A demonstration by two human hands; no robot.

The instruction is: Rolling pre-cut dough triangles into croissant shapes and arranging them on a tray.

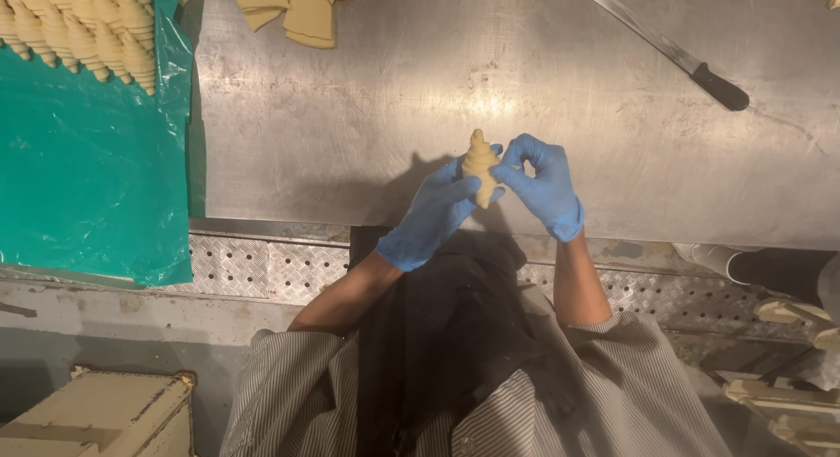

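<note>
Steel worktable, scuffed and bare at centre, fills the upper frame; perforated and tread-plate ledge runs along its near edge.

Head view, centre: left hand and right hand, both in blue gloves, held up just above the table. Between them a rolled piece of raw dough, croissant-shaped, pale yellow, standing roughly upright with its tapered tip pointing away from the wearer. Left fingers closed around its lower side; right thumb and fingertips pinched against its right flank. Both grips are closed on the dough, which is clear of the surface.

Head view, left: green plastic sheet beside the table; rows of shaped pieces lie on its far corner, close-packed and parallel.

Head view, top: cut dough triangles at the far table edge. Long knife, black handle, lies diagonally at far right, well apart from both hands.

Head view, bottom: striped shirt and dark apron; cream-coloured crate at lower left.

Judgement on handling: soft laminated dough marks easily, so light fingertip pressure seems right, with the left hand supporting the body rather than squeezing. Seam position cannot be told from here; keeping the layers even and the tip tucked would likely hold the shape.
</note>
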